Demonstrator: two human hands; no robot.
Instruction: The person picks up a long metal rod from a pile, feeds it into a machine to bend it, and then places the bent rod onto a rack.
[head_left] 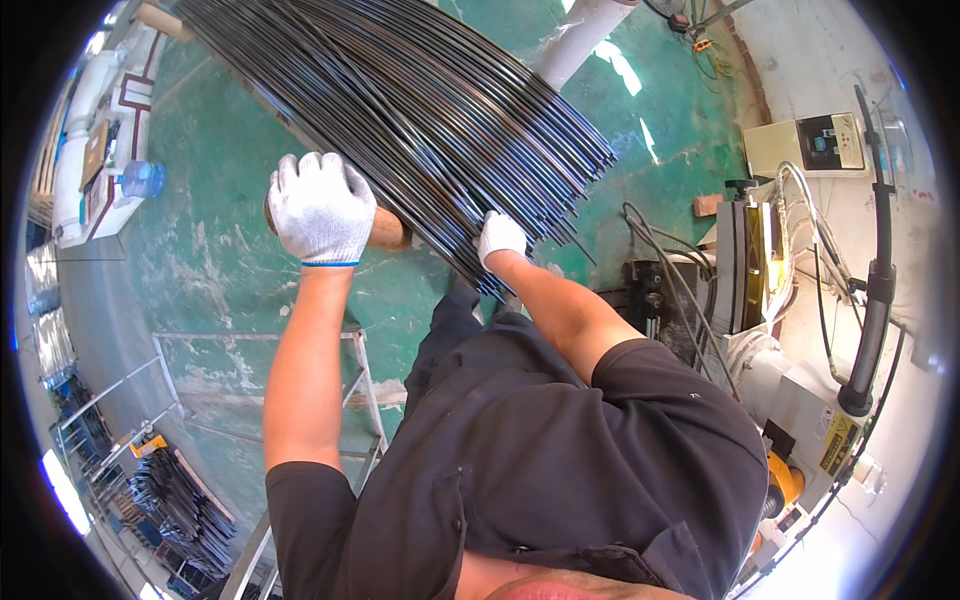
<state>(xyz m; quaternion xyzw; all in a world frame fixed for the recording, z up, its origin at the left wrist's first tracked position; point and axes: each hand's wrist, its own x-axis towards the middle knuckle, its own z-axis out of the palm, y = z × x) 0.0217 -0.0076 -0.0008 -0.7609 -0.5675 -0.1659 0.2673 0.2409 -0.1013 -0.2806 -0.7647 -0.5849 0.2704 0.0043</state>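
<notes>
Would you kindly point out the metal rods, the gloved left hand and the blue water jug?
Metal rods [420, 112]: head view, midway along the pile.
Gloved left hand [322, 208]: head view, back of the white glove.
Blue water jug [143, 180]: head view, its side.

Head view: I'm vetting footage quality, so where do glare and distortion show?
Head view: bright glare patches on the green floor; head view: shiny highlights along the dark rods; head view: lower right washed out; head view: surroundings curve toward the black rim.
</notes>
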